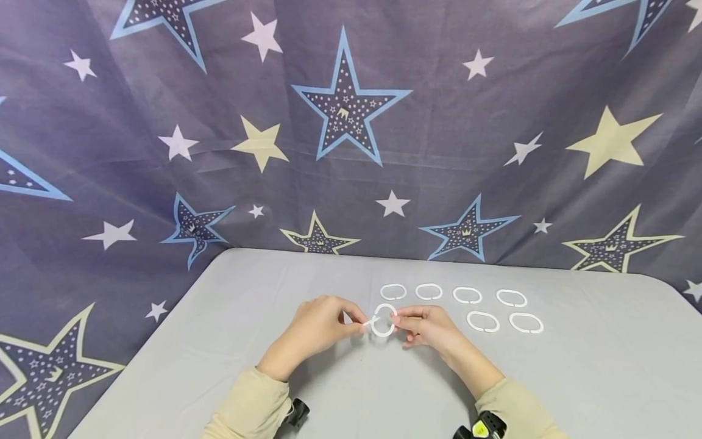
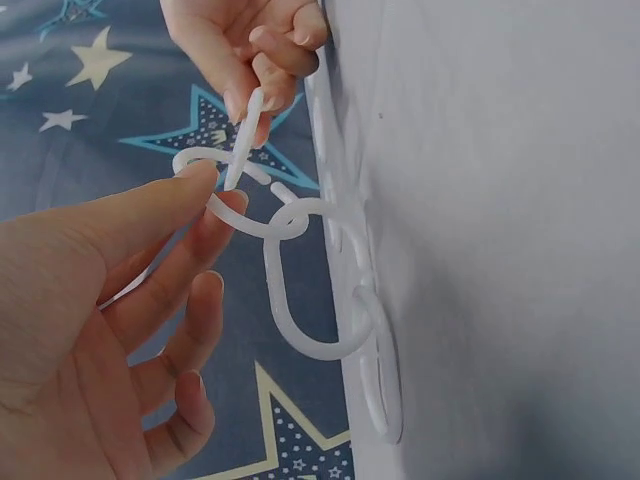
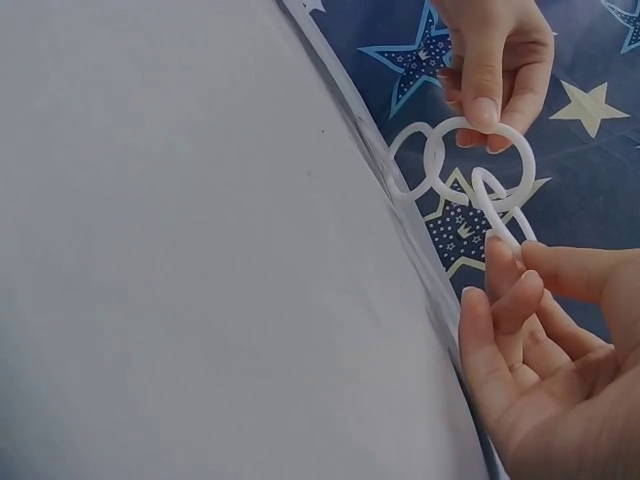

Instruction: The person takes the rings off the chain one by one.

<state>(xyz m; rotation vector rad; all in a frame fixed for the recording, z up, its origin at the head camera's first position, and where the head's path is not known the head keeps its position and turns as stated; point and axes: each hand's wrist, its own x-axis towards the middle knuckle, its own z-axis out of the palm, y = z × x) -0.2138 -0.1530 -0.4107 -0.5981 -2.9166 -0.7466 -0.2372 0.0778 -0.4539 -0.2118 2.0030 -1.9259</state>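
My left hand [image 1: 318, 329] pinches a white plastic oval link [image 2: 245, 225] between thumb and fingertips. From that link hangs a second link [image 2: 275, 300], and a third link [image 2: 392, 395] hangs lower, joined to the second. Facing it, my right hand [image 1: 430, 329] holds another white link [image 3: 507, 222] by its end, between thumb and forefinger. In the right wrist view this link crosses the rim of the left hand's link; whether it is fully hooked on, I cannot tell. Each link has a small gap in its side.
Several loose white links lie flat on the grey table [image 1: 592, 353] beyond and right of my right hand, among them a back-row link [image 1: 389, 298] and a front-row link [image 1: 526, 331]. A star-patterned cloth [image 1: 351, 183] hangs behind the table's far edge.
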